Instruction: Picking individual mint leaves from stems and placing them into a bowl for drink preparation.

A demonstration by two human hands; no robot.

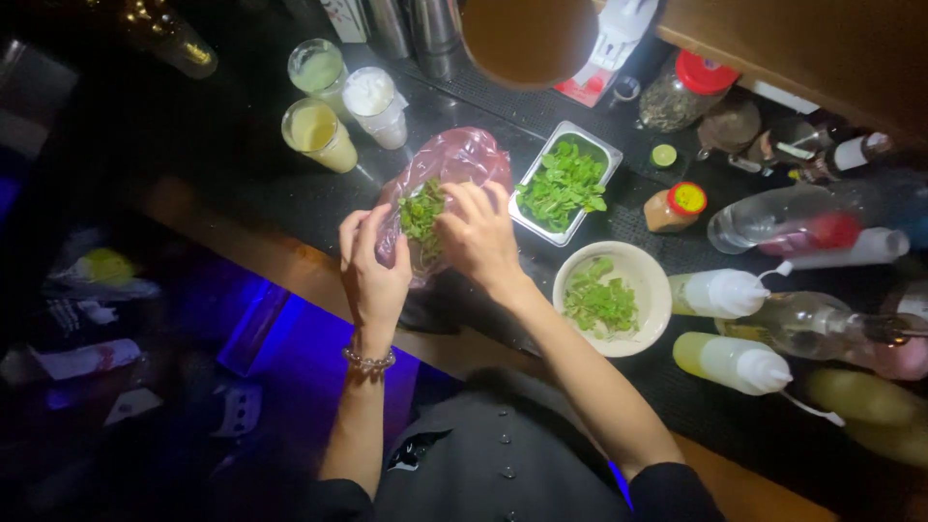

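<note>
Hands meet over a dark bar counter: my left hand (pixel 372 271) pinches the edge of a thin pink plastic bag (pixel 454 169) of green mint sprigs (pixel 421 213), while my right hand (pixel 478 237), fingers curled, grips the bunch at the bag's mouth. I judge that the flimsy bag could tear or slip, scattering leaves short of the rectangular steel tray (pixel 536 232) and round white bowl (pixel 657 290) just beside it.

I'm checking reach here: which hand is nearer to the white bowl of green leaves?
Right. The right hand is at the pink plastic bag, just left of the white bowl. The left hand holds the bag's other side, farther from the bowl.
</note>
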